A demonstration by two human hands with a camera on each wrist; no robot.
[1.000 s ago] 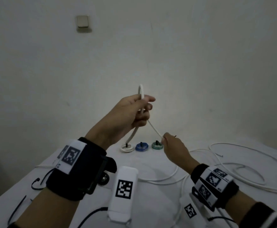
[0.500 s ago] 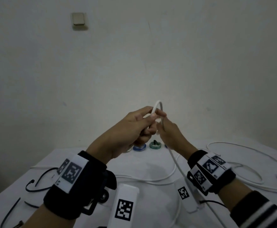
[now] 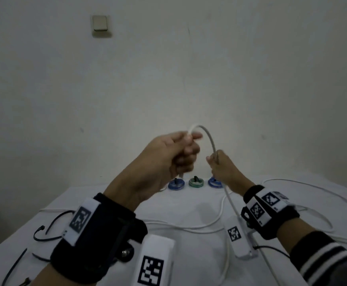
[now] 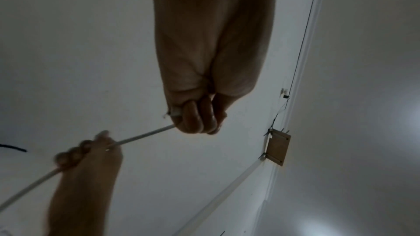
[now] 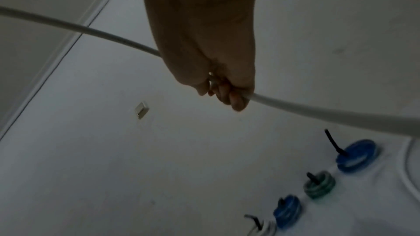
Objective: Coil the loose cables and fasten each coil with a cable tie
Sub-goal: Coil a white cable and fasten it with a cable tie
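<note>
A white cable [image 3: 206, 135] is held up above the tabletop [image 3: 189, 205] by both hands, arching from the left hand [image 3: 168, 155] over to the right hand [image 3: 222, 166]. From the head view the left hand is seen raised at about 11 o'clock of the right one, its fingers curled round the cable's upper bend. What the head view doesn't give away is picked up by the left wrist view: the cable end is tucked in the fist there, and the cable runs out taut toward 8 o'clock, where it is pinched by the right hand. In the right wrist view the right hand's fingers [image 5: 229, 96] are wrapped round the cable, which passes through the fist and on toward 4 o'clock.

Finished coils are only made out fully from the right wrist: a white coil [image 5: 261, 227], a blue coil [image 5: 287, 207], a green coil [image 5: 319, 187] and a second blue coil [image 5: 355, 157], lined up by the wall, each with a black tie sticking up. More white cable is left loose on the tabletop at 3 o'clock of the hands, and loose black cable ties [image 3: 44, 230] are spotted at 8 o'clock.
</note>
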